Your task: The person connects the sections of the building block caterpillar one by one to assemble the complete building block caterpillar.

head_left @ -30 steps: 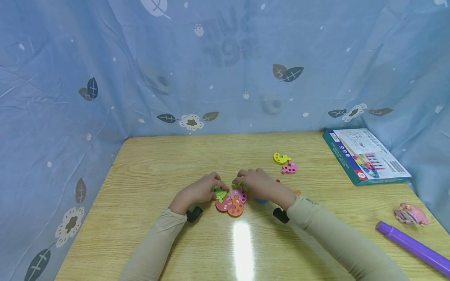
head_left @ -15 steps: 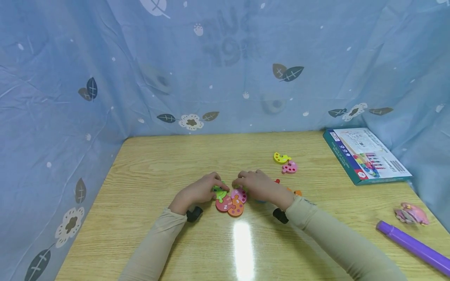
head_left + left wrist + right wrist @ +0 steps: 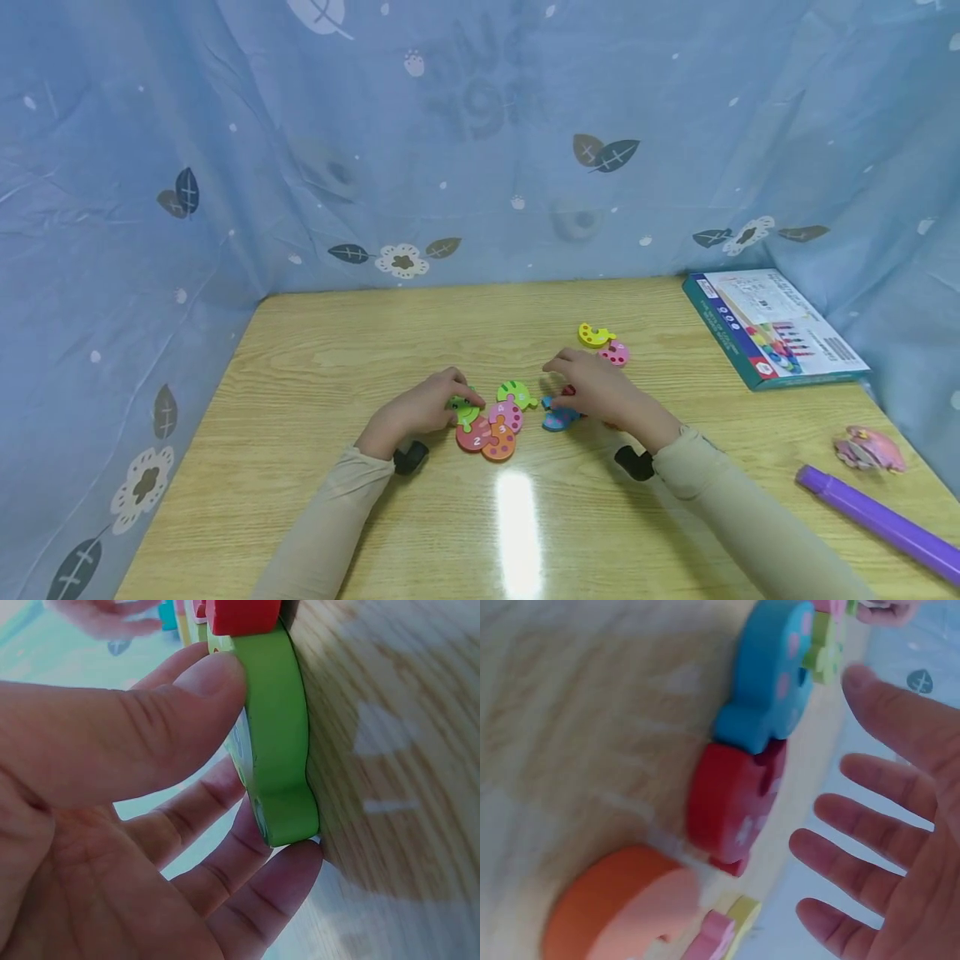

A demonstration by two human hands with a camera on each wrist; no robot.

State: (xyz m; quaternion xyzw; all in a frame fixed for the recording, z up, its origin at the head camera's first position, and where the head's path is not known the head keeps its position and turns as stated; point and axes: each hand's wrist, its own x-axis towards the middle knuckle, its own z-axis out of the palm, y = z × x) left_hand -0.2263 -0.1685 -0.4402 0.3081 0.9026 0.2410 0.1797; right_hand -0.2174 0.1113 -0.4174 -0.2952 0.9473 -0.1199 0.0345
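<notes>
My left hand (image 3: 420, 406) pinches the green caterpillar-head puzzle piece (image 3: 281, 712) between thumb and fingers, flat on the table. Joined to it is a row of numbered pieces: red (image 3: 472, 439), orange (image 3: 498, 450), pink (image 3: 506, 417) and striped green (image 3: 513, 393). My right hand (image 3: 600, 390) hovers with spread fingers over a spotted blue piece (image 3: 769, 667). In the right wrist view nothing is in its grasp. A red piece (image 3: 727, 799) lies against the blue one, and an orange piece (image 3: 622, 907) rests nearby, mostly hidden under the hand in the head view.
Behind the right hand lie a yellow piece (image 3: 595, 335) and a spotted pink piece (image 3: 615, 354). A flat box (image 3: 776, 325) sits at the back right. Toward the right edge are a pink crumpled-looking object (image 3: 870, 450) and a purple tube (image 3: 877, 517). A blue curtain (image 3: 480, 183) borders the table.
My right hand has left the striped green piece, uncovering it, and moved right over the blue piece. The left hand stays at the green head. The head view has shifted slightly.
</notes>
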